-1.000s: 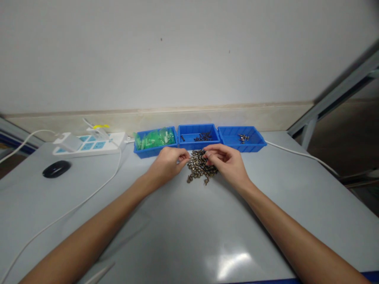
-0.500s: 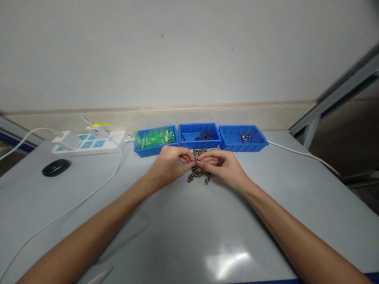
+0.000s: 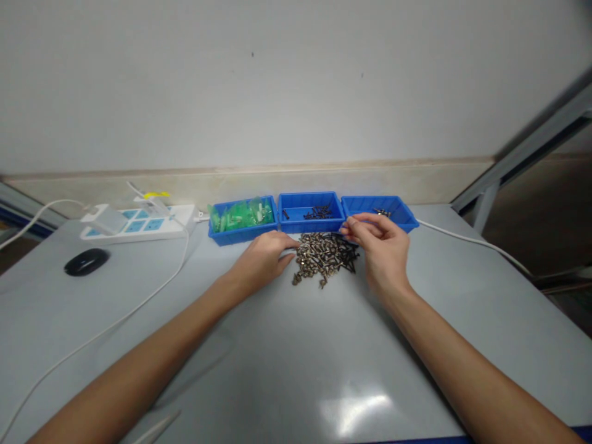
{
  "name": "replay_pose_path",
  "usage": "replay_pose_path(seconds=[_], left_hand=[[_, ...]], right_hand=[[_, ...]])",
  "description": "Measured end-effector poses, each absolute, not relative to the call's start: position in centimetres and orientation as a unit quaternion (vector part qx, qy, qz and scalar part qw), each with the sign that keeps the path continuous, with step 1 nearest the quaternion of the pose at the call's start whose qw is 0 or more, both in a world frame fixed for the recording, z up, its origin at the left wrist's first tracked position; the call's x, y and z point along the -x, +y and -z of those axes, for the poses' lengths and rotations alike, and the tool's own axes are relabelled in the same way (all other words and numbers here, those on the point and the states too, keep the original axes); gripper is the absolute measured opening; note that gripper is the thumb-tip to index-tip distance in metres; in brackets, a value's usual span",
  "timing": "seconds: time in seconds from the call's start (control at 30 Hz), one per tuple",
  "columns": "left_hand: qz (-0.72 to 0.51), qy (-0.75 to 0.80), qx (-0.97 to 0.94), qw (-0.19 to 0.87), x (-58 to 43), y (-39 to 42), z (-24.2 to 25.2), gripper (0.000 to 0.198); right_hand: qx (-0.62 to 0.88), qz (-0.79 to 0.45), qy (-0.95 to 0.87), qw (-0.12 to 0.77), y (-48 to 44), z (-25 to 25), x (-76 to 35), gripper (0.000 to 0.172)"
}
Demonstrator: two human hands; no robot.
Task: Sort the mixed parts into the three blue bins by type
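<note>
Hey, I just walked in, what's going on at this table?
A person is working on a heap of small screws on a grey table. The left hand rests at the heap's left edge. The right hand is raised in front of the right bin, fingertips pinched together; whether they hold a screw is too small to tell. The left bin holds green plastic pieces, the middle bin dark screws.
</note>
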State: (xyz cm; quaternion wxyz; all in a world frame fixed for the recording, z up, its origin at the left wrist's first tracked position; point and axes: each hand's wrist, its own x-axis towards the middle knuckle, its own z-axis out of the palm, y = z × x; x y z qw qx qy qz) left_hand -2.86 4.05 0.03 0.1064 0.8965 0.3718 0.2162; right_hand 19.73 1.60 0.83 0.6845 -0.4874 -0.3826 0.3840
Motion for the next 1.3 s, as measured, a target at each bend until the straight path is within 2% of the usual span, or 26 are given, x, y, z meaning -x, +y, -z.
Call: replay_pose_path(seconds=[0.1,0.2,0.57,0.87,1.1,1.2,1.3], left_hand=[[-0.194,0.379,-0.901,0.082,2.9,4.2,0.1,0.015],[-0.187,0.387,-0.9,0.07,2.7,4.0,-0.2,0.011],[-0.162,0.411,-0.897,0.005,2.7,3.4,-0.9,0.015],[-0.139,0.41,-0.898,0.075,2.5,3.2,-1.4,0.011],[-0.196,0.401,-0.888,0.108,2.4,3.2,-1.4,0.009],[-0.283,0.389,-0.858,0.18,2.1,3.0,-1.7,0.006],[-0.34,0.396,-0.804,0.286,1.9,2.8,-2.3,0.013]], right_hand=[[0.489,-0.322,-0.359,0.727,2.1,-0.6,-20.3,0.032],[0.473,-0.321,-0.383,0.726,2.2,-0.3,-20.2,0.038],[0.451,-0.38,-0.478,0.651,1.0,-0.6,-18.8,0.03],[0.449,-0.394,-0.489,0.635,0.9,-0.6,-18.9,0.026],[0.447,-0.408,-0.504,0.617,0.9,-0.7,-18.9,0.023],[0.446,-0.421,-0.526,0.589,0.8,-0.8,-18.9,0.019],[0.443,-0.444,-0.567,0.533,0.6,-0.6,-18.8,0.019]])
